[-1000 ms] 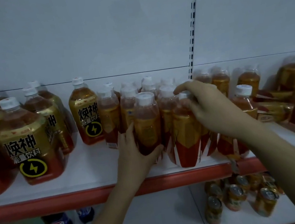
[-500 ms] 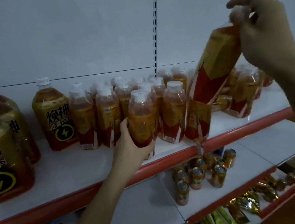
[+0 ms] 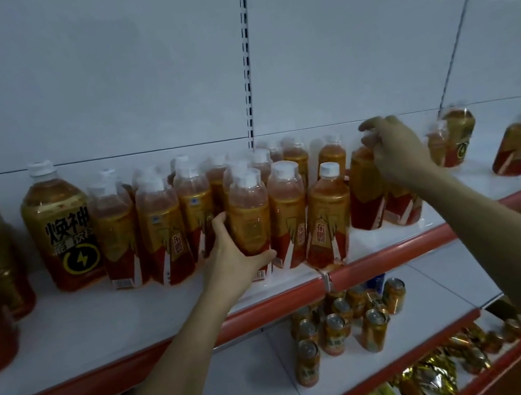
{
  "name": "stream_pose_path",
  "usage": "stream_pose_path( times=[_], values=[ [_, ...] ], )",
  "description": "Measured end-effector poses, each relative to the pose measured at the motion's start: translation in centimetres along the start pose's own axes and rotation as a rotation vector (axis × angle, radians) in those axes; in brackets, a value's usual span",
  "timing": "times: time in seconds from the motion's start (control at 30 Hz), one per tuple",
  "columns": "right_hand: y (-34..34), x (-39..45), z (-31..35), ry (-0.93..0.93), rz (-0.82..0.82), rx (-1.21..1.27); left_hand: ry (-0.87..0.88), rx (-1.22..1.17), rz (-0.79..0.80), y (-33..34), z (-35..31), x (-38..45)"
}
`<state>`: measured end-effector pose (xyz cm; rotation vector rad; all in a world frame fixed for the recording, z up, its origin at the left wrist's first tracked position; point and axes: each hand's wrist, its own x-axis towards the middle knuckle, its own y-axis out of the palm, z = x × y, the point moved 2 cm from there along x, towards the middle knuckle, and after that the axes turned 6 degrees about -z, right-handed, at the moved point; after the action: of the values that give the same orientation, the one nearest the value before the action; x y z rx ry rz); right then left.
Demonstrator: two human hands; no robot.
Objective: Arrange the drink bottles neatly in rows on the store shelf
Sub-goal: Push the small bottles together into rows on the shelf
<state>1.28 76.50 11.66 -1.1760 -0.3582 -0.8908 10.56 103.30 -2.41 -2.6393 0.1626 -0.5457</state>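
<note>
Head view: left hand (image 3: 233, 257) grips front bottle (image 3: 249, 220) on shelf (image 3: 107, 325), likely steadying the row; right hand (image 3: 395, 152) pinches another bottle's (image 3: 364, 193) cap, probably seating it alongside.

— Those small bottles (image 3: 249, 220): what colours?
— Amber drink, gold labels with red and white at the foot, clear caps.
— And the big one (image 3: 61, 229)?
— Gold label, black characters, a yellow bolt in a black circle.
— The shelf (image 3: 101, 329)?
— White, red edge. Orange cans (image 3: 335, 334) below.
</note>
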Motion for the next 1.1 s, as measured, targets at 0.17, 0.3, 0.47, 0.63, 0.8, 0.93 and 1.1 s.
stream_pose_path(
  times=[0.17, 0.3, 0.47, 0.63, 0.8, 0.93, 1.1],
  values=[
    [3.6, 0.4, -2.8, -0.022, 0.112, 0.037, -0.025, 0.02, -0.015, 2.2, -0.7, 1.3],
    [5.0, 1.1, -3.6, -0.049, 0.107, 0.136, -0.046, -0.013, -0.039, 3.3, -1.0, 1.7],
    [4.9, 2.1, -3.9, -0.065, 0.193, 0.094, -0.044, -0.088, -0.036, 3.4, -0.4, 1.1],
    [2.3, 1.4, -2.6, -0.022, 0.018, -0.028, 0.002, -0.058, -0.109, 1.7, -1.2, 0.3],
    [0.0, -1.9, 2.2, -0.125, -0.107, 0.112, 0.155, 0.091, -0.289, -1.1, -3.4, -1.0],
    [-0.7, -5.3, 5.5, -0.207, -0.014, 0.123, 0.342, 0.191, -0.275, -2.4, -4.9, -2.6],
    [-1.6, -9.0, 6.4, -0.191, 0.06, 0.072, 0.412, 0.295, -0.177, -2.1, -6.1, -4.5]
  ],
)
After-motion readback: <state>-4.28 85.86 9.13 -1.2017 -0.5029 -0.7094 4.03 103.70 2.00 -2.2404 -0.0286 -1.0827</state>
